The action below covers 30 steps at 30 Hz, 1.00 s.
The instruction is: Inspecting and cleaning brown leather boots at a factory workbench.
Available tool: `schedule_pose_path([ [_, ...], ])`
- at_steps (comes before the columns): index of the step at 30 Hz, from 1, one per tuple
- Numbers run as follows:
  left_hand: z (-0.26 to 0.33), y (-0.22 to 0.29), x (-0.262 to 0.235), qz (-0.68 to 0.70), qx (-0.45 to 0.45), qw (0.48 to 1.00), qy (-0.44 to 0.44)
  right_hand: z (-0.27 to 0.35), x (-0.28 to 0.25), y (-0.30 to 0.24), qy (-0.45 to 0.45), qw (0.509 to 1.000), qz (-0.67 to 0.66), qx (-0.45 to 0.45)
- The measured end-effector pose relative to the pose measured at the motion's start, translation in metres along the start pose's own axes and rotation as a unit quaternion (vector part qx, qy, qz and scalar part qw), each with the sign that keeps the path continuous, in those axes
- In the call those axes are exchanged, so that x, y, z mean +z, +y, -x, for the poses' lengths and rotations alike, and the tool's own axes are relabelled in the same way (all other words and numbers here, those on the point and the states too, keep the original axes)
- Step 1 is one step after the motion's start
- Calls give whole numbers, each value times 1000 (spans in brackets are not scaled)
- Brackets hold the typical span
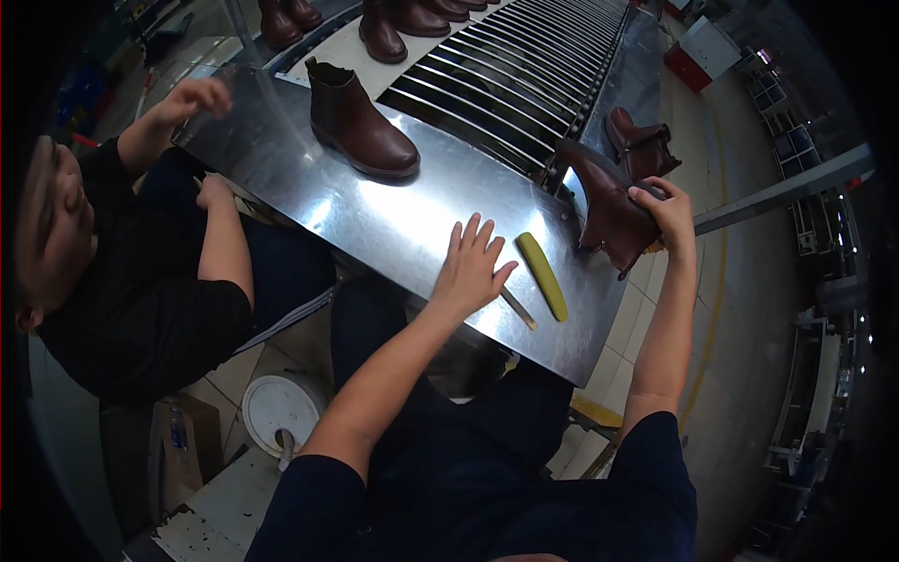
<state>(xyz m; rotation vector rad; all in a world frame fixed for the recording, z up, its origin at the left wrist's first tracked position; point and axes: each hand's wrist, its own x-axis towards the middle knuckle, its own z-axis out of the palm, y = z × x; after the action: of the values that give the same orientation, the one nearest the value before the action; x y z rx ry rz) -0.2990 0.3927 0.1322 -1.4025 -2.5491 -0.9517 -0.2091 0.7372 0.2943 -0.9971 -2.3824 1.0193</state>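
My right hand (663, 214) grips a brown leather ankle boot (613, 208) by its sole, at the right end of the metal table. The boot is tilted, its opening turned down toward me. Over the table's near edge my left hand (466, 272) is open, fingers spread, holding nothing that I can see. A thin flat strip (518, 309) sticks out from under that hand; its other end is hidden. Just to the right lies a long yellow-green bar (542, 276). Another brown boot (642, 145) is just beyond the held one.
Farther left on the metal table (449, 201) stands a brown boot (361, 131). A roller conveyor (506, 75) runs off behind, with several boots (412, 19) beside it. At the left sits a co-worker (140, 262), one hand raised. A white round lid (281, 412) is below.
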Motion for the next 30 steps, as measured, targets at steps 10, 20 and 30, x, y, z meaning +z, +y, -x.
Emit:
schedule_pose_path([
  [10, 3, -4, 3, 21, 10, 1000, 3, -7, 20, 104, -34, 986, -140, 88],
  [20, 3, -49, -30, -37, 28, 999, -28, 25, 93, 4, 228, 917, 125, -302],
  [30, -5, -50, -20, 23, 40, 999, -25, 23, 368, -165, -74, 937, -19, -341],
])
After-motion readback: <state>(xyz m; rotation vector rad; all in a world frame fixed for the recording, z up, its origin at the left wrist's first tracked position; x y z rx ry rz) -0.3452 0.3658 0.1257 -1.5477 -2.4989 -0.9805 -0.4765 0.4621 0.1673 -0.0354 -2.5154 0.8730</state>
